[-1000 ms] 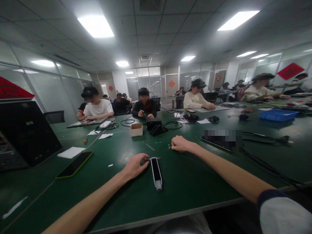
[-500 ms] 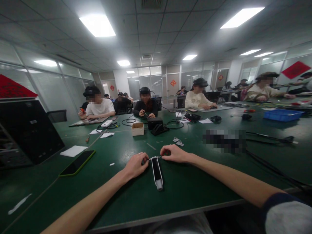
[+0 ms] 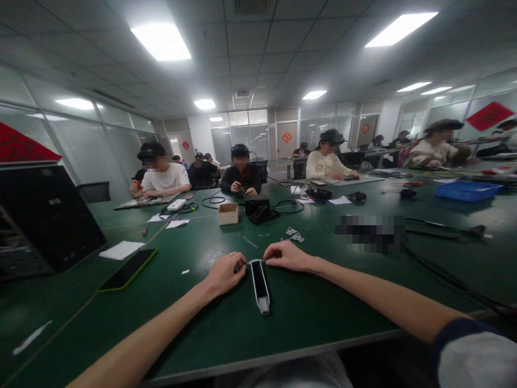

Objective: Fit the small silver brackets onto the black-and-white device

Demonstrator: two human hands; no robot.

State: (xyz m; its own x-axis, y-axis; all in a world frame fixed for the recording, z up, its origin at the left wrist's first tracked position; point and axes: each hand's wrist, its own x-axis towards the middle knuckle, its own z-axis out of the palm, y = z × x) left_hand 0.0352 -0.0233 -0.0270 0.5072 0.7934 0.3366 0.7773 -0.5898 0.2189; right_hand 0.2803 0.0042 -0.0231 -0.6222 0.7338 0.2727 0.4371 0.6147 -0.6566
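A slim black device with a white rim (image 3: 259, 284) lies lengthwise on the green table (image 3: 226, 334) in front of me. My left hand (image 3: 224, 273) rests at its far left corner, fingers curled around a thin dark tool whose tip points at the device's far end. My right hand (image 3: 287, 255) pinches at the same far end from the right, fingertips pressed together on something too small to make out. A few small metal parts (image 3: 294, 234) lie just beyond my right hand.
A phone in a green case (image 3: 126, 269) and white paper (image 3: 121, 250) lie to the left, by a black monitor (image 3: 44, 218). A small cardboard box (image 3: 227, 213), black charger and cables sit farther back. A blue tray (image 3: 466, 190) stands far right. Several people sit across the table.
My right hand has come back from the small metal parts to the far end of the device, meeting my left hand there. The left hand has barely moved.
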